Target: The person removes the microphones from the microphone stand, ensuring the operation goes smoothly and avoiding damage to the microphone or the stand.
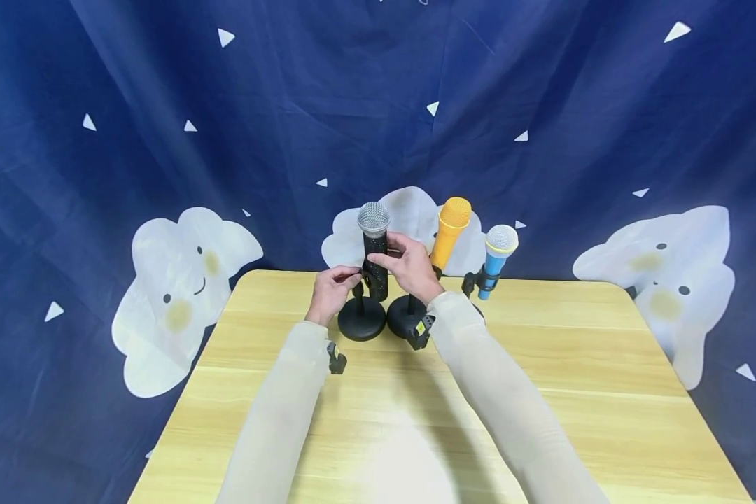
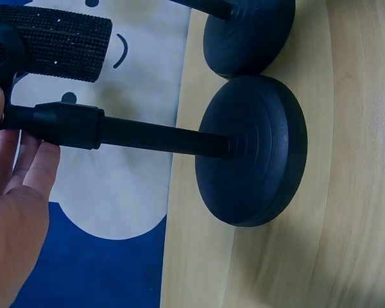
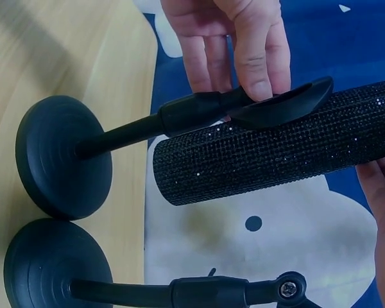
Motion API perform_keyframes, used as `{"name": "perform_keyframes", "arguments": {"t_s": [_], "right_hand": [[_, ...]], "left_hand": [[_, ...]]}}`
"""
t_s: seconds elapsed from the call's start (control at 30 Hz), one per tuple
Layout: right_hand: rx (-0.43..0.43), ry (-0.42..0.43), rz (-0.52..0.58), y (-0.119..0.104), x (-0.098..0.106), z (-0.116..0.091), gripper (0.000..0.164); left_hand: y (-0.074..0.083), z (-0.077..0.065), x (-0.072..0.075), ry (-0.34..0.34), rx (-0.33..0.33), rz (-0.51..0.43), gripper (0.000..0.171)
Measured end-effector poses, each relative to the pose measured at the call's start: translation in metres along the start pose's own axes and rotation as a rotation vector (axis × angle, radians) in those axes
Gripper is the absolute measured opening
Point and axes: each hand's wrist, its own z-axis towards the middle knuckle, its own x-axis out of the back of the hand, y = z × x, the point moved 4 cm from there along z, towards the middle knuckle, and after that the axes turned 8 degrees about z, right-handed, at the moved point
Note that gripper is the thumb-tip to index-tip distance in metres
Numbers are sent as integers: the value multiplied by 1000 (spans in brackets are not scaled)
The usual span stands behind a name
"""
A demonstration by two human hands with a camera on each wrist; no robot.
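Note:
My right hand (image 1: pixel 412 268) grips a black, glittery microphone (image 1: pixel 375 245) with a silver mesh head, which stands upright. Thumb and fingers (image 3: pixel 377 189) lie on opposite sides of its body. With my left hand (image 1: pixel 332 292), I pinch the top of a black desktop microphone stand (image 2: pixel 160 136), just below its clip. That clip (image 3: pixel 285 108) lies along the side of the microphone's lower body. The stand's round base (image 1: pixel 361 319) rests on the table.
A yellow microphone (image 1: pixel 447 241) and a blue one (image 1: pixel 494 264) with a white head stand to the right. A second round base (image 1: pixel 404 315) is beside the first on the wooden table (image 1: pixel 579 350). A blue curtain (image 1: pixel 353 91) with clouds hangs behind.

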Motion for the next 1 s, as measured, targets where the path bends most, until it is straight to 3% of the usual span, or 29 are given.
{"name": "perform_keyframes", "arguments": {"t_s": [1.0], "right_hand": [[28,-29,0,-1,1,1,42]], "left_hand": [[1,-2,-1,20,-13,-28,14]]}}
